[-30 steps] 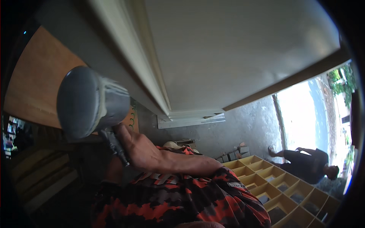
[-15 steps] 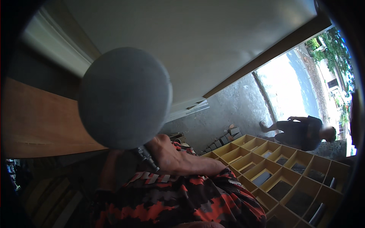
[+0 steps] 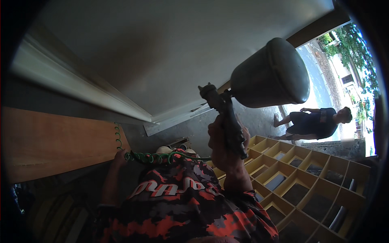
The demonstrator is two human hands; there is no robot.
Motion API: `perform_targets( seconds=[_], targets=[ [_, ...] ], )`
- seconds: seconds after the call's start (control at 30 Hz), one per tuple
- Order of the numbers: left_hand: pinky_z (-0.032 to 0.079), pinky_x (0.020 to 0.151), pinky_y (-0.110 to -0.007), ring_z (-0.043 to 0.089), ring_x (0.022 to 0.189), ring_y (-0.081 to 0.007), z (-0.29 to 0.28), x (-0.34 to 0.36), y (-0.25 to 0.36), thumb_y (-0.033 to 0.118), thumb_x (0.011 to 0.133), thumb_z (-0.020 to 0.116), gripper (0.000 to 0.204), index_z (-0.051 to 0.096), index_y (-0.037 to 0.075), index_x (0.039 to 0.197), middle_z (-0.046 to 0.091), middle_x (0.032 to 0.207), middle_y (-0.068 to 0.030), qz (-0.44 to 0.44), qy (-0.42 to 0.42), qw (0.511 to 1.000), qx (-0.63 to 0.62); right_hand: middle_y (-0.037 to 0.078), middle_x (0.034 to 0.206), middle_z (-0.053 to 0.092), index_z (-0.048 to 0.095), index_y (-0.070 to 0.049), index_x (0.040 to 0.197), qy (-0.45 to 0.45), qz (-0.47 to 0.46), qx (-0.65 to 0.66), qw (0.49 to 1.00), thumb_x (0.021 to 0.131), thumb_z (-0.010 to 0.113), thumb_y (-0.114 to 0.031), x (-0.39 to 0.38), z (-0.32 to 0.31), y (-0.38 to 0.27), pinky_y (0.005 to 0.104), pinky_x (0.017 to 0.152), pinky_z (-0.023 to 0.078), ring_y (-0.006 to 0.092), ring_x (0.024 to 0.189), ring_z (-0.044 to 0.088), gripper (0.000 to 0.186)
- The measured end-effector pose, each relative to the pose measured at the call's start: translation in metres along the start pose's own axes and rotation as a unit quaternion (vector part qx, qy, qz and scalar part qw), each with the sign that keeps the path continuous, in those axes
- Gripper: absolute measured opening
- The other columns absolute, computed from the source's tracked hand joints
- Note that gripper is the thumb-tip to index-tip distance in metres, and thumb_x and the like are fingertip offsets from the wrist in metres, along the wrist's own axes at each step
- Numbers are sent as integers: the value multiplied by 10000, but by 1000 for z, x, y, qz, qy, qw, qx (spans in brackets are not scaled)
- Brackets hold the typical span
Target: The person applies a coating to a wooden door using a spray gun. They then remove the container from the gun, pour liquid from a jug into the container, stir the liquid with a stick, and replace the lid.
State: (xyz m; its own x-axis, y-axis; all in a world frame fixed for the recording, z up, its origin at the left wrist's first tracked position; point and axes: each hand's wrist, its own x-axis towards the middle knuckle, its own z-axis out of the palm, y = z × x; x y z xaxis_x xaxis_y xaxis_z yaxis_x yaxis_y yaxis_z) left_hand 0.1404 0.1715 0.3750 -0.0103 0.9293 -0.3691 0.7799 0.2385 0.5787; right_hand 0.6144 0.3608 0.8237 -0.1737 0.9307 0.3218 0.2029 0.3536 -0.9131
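Observation:
My right hand (image 3: 222,152) is wrapped round the handle of a dark metal spray gun (image 3: 227,115). A large grey paint cup (image 3: 267,75) sits on the gun, tipped over toward the right, and the nozzle points up and left at a broad pale panel (image 3: 162,52). At the lower left my left hand (image 3: 118,157) is closed on a green coiled air hose (image 3: 152,157). One stretch of that hose hangs beyond this hand over a brown board; the rest crosses in front of my patterned shirt to my right hand. My left fingers show only dimly.
The brown wooden board (image 3: 60,141) lies at the left. A yellowish shelf unit with many compartments (image 3: 298,184) stands at the lower right. Another person (image 3: 318,123) is at the right, by the bright opening to the outside. A pale frame edge (image 3: 81,85) runs along the panel's left.
My right hand has swung the spray gun right, from in front of the panel's left part toward the opening. The cup now shows side-on, and the green hose has come into view.

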Motion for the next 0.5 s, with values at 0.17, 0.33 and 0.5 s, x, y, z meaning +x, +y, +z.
perform_targets(
  seconds=[0.17, 0.33, 0.5],
  targets=[
    [499, 843, -548, 657, 1027, -459, -8, 0, 14, 27, 868, 737, 232, 588, 6, 1045, 647, 1059, -242, -51, -29, 998, 36, -17, 647, 562, 625, -22, 971, 60, -6, 27, 998, 1076, 613, -106, 9, -33, 12, 226, 428, 357, 30, 485, 492, 135],
    [516, 856, -550, 662, 1034, -470, -5, 0, 19, 19, 854, 740, 240, 599, 6, 1047, 664, 1054, -240, -21, -29, 998, 54, -24, 610, 498, 571, -52, 908, 110, 67, 69, 989, 1051, 616, -105, 15, -65, 14, 232, 401, 311, 39, 435, 414, 159],
    [521, 844, -554, 665, 998, -479, -2, -3, 19, 11, 842, 739, 239, 605, 7, 1040, 672, 999, -234, 21, -15, 998, 54, -38, 642, 496, 585, -68, 980, 141, 74, 68, 985, 1074, 645, -166, 22, -92, 23, 229, 400, 294, 34, 447, 399, 149]
  ],
)
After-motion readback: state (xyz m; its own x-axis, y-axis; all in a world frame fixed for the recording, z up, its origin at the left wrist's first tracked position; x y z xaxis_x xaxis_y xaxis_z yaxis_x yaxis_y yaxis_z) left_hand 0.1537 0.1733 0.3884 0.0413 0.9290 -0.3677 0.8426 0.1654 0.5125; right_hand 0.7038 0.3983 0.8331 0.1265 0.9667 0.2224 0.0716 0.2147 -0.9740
